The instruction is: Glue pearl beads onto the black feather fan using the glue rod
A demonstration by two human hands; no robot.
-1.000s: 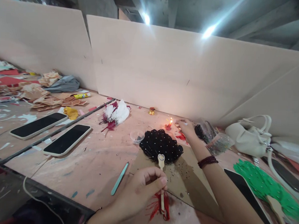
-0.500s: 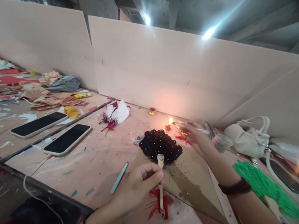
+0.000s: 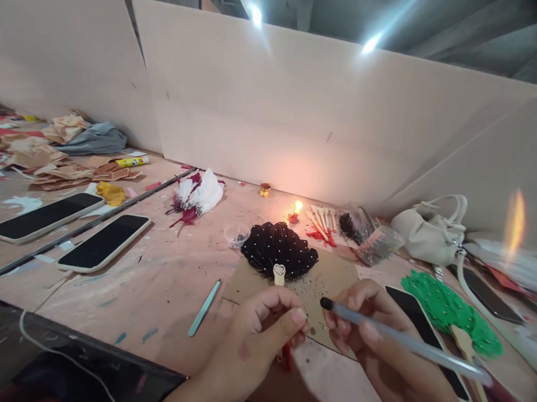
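A small black fan (image 3: pixel 279 249) dotted with white beads lies on a cardboard piece (image 3: pixel 336 273). Its pale handle (image 3: pixel 279 275) bears a ring of tiny stones and runs under my left hand (image 3: pixel 261 338). The thumb and fingers there are pinched together; what sits between them is too small or hidden to name. A red tassel (image 3: pixel 286 357) shows below that hand. My right hand (image 3: pixel 378 333) grips a translucent glue stick (image 3: pixel 405 340), its blackened tip pointing left towards my left fingertips. Behind the fan stands a lit candle (image 3: pixel 296 213).
Pale handles (image 3: pixel 324 219), a clear tub (image 3: pixel 378 246) and a white handbag (image 3: pixel 429 230) stand back right. A green fan (image 3: pixel 451 312) and a phone (image 3: pixel 415 317) lie at right. Turquoise tweezers (image 3: pixel 204 308), a bead dish (image 3: pixel 236 238) and two phones (image 3: pixel 104 243) are left.
My right hand has drawn back from the candle flame towards me, bringing the glue stick near my left hand. My left fingers have shifted slightly right across the fan handle.
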